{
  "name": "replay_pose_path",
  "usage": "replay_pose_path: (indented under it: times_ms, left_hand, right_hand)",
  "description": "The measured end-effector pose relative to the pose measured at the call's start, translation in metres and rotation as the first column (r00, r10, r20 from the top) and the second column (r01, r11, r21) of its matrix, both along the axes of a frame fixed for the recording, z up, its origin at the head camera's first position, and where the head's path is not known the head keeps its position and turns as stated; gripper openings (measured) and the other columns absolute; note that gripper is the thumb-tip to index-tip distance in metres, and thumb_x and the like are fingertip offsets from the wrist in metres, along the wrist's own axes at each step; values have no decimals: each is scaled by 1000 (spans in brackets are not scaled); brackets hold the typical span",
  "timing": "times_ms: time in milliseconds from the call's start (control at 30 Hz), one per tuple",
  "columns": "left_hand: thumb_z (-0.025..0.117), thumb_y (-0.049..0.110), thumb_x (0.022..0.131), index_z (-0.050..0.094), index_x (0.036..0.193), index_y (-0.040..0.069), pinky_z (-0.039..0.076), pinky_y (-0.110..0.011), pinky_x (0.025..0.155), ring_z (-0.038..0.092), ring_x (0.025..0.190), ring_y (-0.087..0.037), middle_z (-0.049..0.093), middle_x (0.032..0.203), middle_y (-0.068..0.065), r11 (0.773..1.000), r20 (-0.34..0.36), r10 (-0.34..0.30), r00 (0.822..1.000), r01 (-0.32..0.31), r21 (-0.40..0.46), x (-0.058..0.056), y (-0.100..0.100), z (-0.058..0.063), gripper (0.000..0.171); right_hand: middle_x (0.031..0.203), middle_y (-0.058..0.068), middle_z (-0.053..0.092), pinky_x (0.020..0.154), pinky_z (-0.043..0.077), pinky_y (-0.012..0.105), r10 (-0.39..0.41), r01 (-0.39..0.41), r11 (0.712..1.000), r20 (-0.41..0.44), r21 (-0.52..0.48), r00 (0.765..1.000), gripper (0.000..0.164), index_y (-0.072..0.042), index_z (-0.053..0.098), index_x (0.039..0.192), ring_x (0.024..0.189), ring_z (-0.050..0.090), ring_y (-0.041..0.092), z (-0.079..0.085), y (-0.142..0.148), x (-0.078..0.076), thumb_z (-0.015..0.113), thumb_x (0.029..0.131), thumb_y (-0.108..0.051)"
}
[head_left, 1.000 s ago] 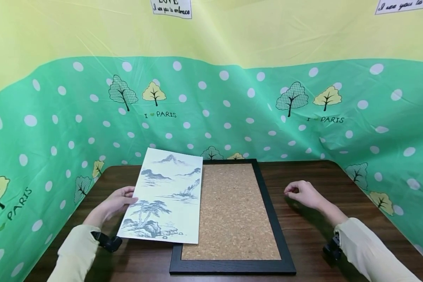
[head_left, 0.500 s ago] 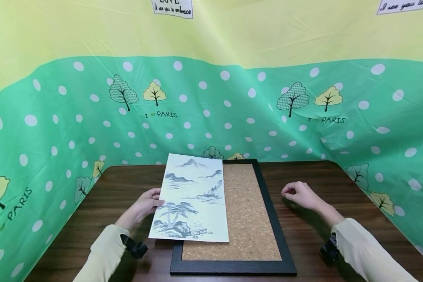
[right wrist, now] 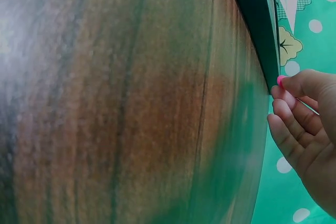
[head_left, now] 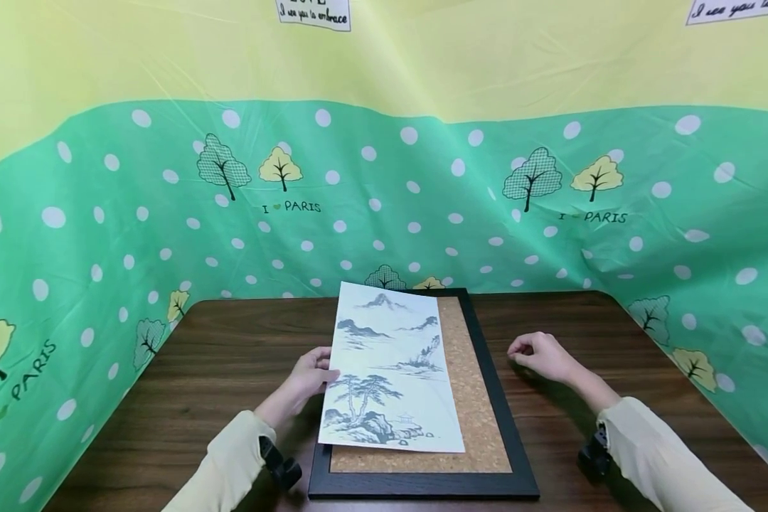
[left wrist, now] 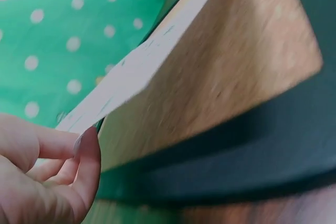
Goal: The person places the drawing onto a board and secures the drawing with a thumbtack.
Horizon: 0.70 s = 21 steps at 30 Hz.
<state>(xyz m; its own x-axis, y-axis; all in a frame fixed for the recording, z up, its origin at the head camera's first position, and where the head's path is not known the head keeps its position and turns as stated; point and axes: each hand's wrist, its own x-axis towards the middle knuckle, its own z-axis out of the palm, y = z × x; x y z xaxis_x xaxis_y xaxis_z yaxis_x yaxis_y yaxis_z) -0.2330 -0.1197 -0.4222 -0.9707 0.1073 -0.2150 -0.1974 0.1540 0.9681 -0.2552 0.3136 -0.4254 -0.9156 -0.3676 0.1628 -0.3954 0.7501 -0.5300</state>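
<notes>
My left hand (head_left: 307, 373) pinches the left edge of a white sheet with an ink landscape print (head_left: 387, 355), thumb on top. The sheet is tilted over a black-framed cork board (head_left: 478, 405) and hides much of its left side. In the left wrist view, a gap shows between the sheet and the cork (left wrist: 236, 66). Right of the board, my right hand (head_left: 544, 353) is held with curled fingers above the table. At its thumb and fingertip in the right wrist view is a small pink thing (right wrist: 280, 81), probably a push pin head; the rest is hidden.
The board lies on a dark wooden table (head_left: 185, 398), its near frame edge (head_left: 422, 486) close to me. Behind and at both sides hangs a green and yellow cloth (head_left: 384, 192) with dots and trees. Wrist cameras (head_left: 280, 466) sit on both cuffs.
My left hand has carried the sheet rightward, from the board's left side to over most of the cork. The right hand has shifted only slightly left.
</notes>
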Motion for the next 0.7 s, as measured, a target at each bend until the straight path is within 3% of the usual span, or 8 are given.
replay_pose_path:
  times_ms: [333, 700]
  left_hand:
    - [54, -9, 81, 44, 121, -8, 46, -26, 54, 52, 65, -12, 56, 88, -11, 998, -80, -41, 996, 37, -53, 19, 25, -5, 41]
    - [55, -7, 80, 44, 120, -8, 44, -25, 53, 51, 67, -14, 56, 92, -13, 988, -97, -93, 991, 80, -132, 20, 29, -8, 41]
  right_hand:
    - [74, -1, 62, 57, 44, 23, -12, 12, 1000, -3, 11, 1000, 6, -4, 67, 81, 66, 51, 7, -2, -1, 1, 62, 81, -2]
    - [75, 0, 62, 58, 44, 24, -32, 32, 999, 20, 6, 999, 6, -4, 67, 82, 67, 51, 10, -5, -4, 1, 62, 81, -2]
